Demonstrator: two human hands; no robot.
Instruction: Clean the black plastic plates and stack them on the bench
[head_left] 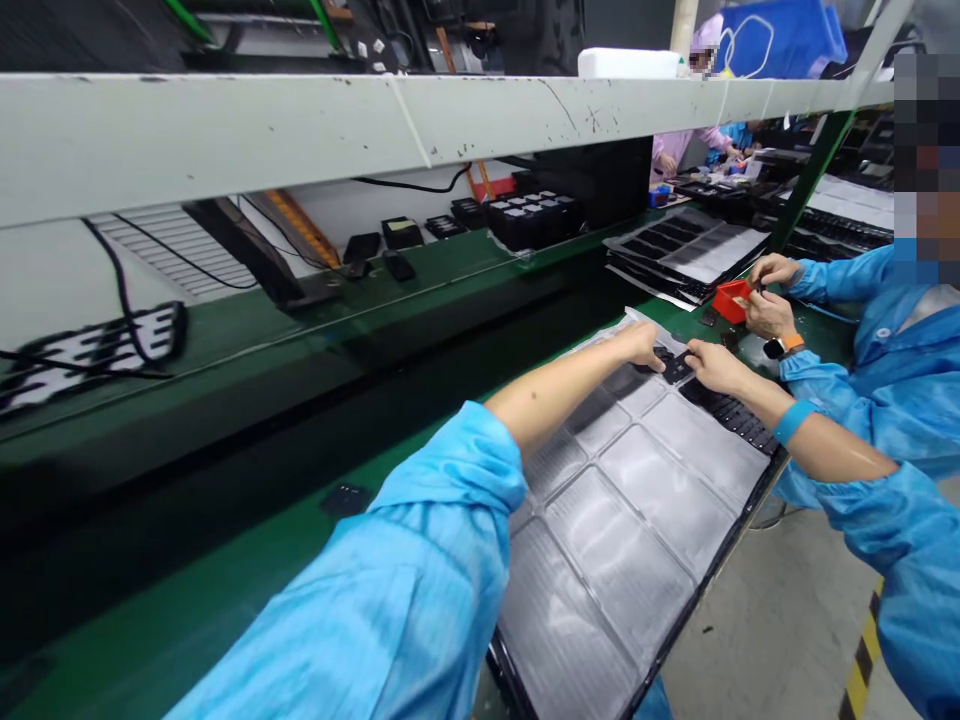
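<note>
My left hand (639,346) and my right hand (718,368) are close together at the far end of a compartment tray (615,525). Between them lies a flat black part (675,366) with small marks or holes. The fingers of both hands are closed on its opposite edges. The tray has several shallow rectangular compartments, and its surface looks translucent grey. Beside my right wrist, black pieces (739,418) in rows fill one compartment. My left forearm reaches across the tray's far corner, and the fingertips are partly hidden.
A co-worker's hands (772,295) hold a small piece near a red box (729,300), close on my right. Stacked trays (686,255) stand beyond. A white shelf beam (300,135) crosses above the green bench (247,590). A dark square part (346,499) lies left.
</note>
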